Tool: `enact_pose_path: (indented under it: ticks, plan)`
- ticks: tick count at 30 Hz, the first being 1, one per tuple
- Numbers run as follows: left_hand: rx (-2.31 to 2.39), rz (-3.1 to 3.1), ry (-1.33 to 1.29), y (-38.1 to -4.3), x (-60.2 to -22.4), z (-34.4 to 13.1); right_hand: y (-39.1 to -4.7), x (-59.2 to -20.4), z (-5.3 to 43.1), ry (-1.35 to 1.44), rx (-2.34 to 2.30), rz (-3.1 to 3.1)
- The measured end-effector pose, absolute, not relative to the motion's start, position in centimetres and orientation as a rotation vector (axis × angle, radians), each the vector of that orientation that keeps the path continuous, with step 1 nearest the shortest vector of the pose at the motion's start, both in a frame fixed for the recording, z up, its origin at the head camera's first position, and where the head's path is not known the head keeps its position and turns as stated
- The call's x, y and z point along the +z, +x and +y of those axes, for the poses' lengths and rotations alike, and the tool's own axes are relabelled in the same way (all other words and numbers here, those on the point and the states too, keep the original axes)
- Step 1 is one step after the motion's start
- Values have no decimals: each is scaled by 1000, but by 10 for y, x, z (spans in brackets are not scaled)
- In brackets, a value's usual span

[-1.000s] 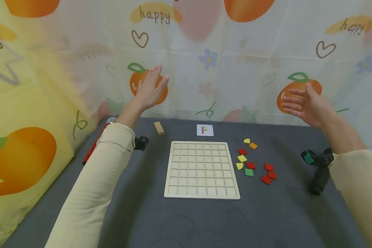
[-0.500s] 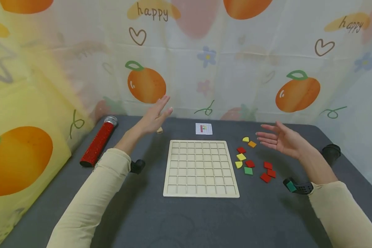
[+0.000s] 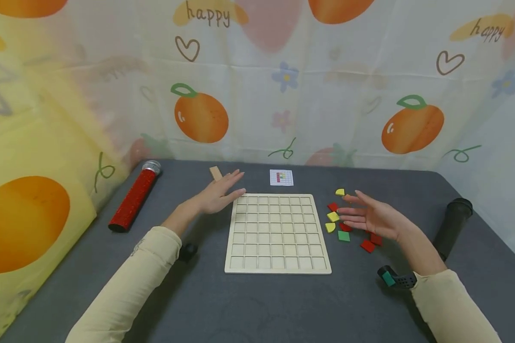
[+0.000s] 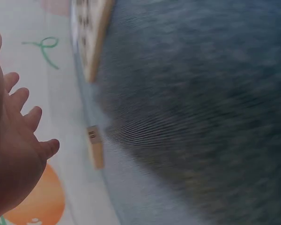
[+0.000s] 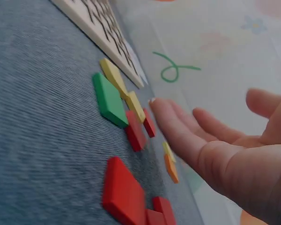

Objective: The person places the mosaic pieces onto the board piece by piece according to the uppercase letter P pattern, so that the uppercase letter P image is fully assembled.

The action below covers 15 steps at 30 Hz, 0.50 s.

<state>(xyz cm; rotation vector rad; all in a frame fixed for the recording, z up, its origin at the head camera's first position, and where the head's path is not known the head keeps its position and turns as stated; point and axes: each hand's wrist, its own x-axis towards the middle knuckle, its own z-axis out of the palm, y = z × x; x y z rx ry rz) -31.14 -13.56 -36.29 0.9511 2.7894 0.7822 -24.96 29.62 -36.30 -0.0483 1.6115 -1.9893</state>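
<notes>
My left hand (image 3: 218,194) hovers at the upper left corner of a pale wooden grid board (image 3: 278,234), its fingers extended and holding nothing. Just beyond those fingers lies a small wooden block (image 4: 95,147). My right hand (image 3: 375,215) is over the loose coloured tiles, palm turned inward, fingers loosely straight and without anything in them. Below and beside it are a green square tile (image 5: 109,99), several red tiles (image 5: 123,190), yellow pieces (image 3: 333,216) and an orange tile (image 5: 171,168). In the head view the right hand partly covers some red tiles and the orange one.
A small printed card (image 3: 281,177) with a coloured grid pattern lies behind the board. On the left is a red glittery microphone-like tube (image 3: 134,200); a black cylinder (image 3: 452,227) lies at the right. A patterned cloth (image 3: 326,85) hangs behind the grey table (image 3: 249,309).
Both hands have come down from in front of the cloth toward the table. The left now sits near the board's corner; the right has moved left and over the tiles.
</notes>
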Motion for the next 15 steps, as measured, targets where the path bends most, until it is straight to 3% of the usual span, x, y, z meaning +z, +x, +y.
enact_pose_path:
  ticks: [15]
  plan:
    - [492, 2640, 858, -302, -385, -135, -237, -369, 281, -42, -1670, 2014]
